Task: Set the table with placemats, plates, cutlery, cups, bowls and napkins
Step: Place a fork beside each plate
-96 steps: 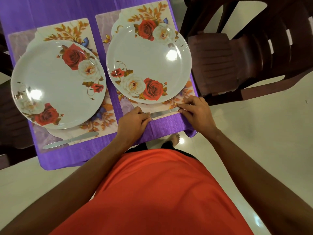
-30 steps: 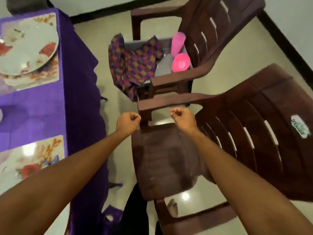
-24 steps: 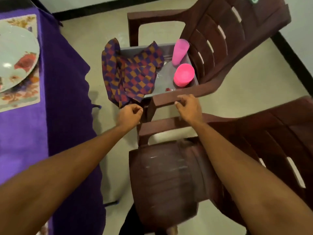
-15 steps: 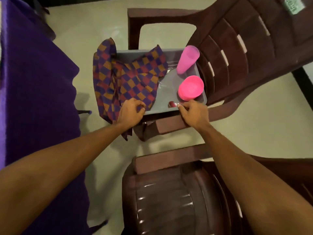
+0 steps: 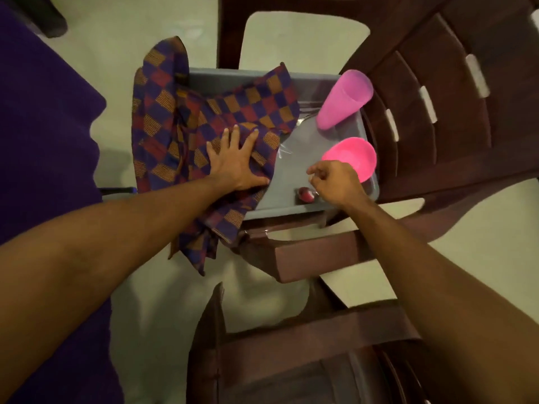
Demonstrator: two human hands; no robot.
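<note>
Since half a second ago the left hand (image 5: 236,163) has left the tray's near edge and is now spreading flat, fingers straight, pressing on the checked napkin (image 5: 204,112). The right hand (image 5: 335,182) has come in over the grey tray (image 5: 291,207), fingers curling, just beside the pink bowl (image 5: 354,157). Its lower edge is meeting a small red item (image 5: 304,195); whether it is gripping that, I cannot tell, and the item is too blurred to name. The pink cup (image 5: 344,103) is sitting at the tray's far right corner. A silvery piece of cutlery (image 5: 304,118) is poking out from under the napkin. The tray is resting on a brown chair (image 5: 423,126); the purple tablecloth (image 5: 43,126) is cut off at left.
</note>
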